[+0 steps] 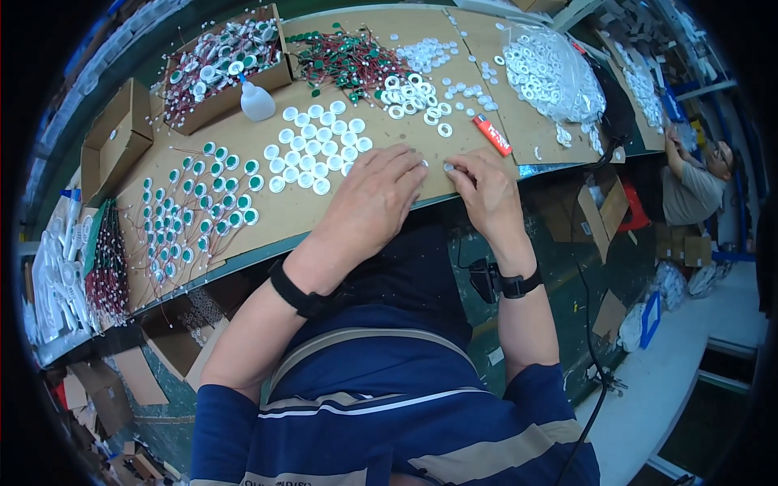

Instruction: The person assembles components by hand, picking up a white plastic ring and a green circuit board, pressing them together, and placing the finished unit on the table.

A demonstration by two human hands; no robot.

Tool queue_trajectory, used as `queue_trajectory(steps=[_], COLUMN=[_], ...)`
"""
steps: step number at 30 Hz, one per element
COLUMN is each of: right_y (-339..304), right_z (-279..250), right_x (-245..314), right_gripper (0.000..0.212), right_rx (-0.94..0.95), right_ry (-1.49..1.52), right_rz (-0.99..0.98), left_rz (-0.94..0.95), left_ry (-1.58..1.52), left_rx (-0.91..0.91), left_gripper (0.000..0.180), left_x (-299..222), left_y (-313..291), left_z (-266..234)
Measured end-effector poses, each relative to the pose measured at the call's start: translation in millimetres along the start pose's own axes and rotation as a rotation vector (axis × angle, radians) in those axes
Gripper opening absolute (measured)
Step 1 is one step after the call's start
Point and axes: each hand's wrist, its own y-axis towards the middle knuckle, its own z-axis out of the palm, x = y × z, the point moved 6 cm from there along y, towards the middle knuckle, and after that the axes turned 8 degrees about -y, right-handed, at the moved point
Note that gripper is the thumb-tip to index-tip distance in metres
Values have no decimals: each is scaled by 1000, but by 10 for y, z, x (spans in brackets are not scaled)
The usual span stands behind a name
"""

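The small white disc (449, 168) is pale, round and flat, little bigger than a fingertip; finer detail is too small to make out. It sits just over the near edge of the worktop (267, 217), to the left of the red lighter-shaped thing (492, 134) and nearer the person.

The right hand (489, 194), below that red landmark, has its thumb and index finger closed on the disc in a pinch, the other fingers curled in. The left hand (373, 194), farther left of the landmark, lies back up with its fingers bent and close together; a speck of white shows at their tips, but whether they grip it I cannot tell.

Left of the landmark, just beyond the left hand, white round caps (314, 147) lie in loose rows, and white rings (411, 95) are heaped nearer to it. To its right, more rings fill a clear plastic bag (551, 77).

The landmark bears pale printing on its red side. Dark lettering, upside down, runs across the striped shirt (365, 433), nearest the person.
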Motion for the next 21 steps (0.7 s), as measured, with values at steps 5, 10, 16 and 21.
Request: queue_trajectory(steps=[5, 10, 16, 21], right_y=[-63, -45, -25, 30], right_z=[22, 48, 35, 21], right_x=[85, 146, 144, 194], right_gripper=[20, 23, 24, 24], right_rx=[53, 99, 132, 117], right_ry=[46, 57, 82, 61], right_rz=[-12, -57, -22, -125], left_rz=[22, 7, -49, -56], left_ry=[-28, -105, -118, -124], left_rx=[-11, -94, -101, -98], left_gripper=[45, 47, 51, 58], left_x=[53, 38, 81, 94], left_y=[-119, -133, -148, -141], left_z=[-135, -212, -207, -241])
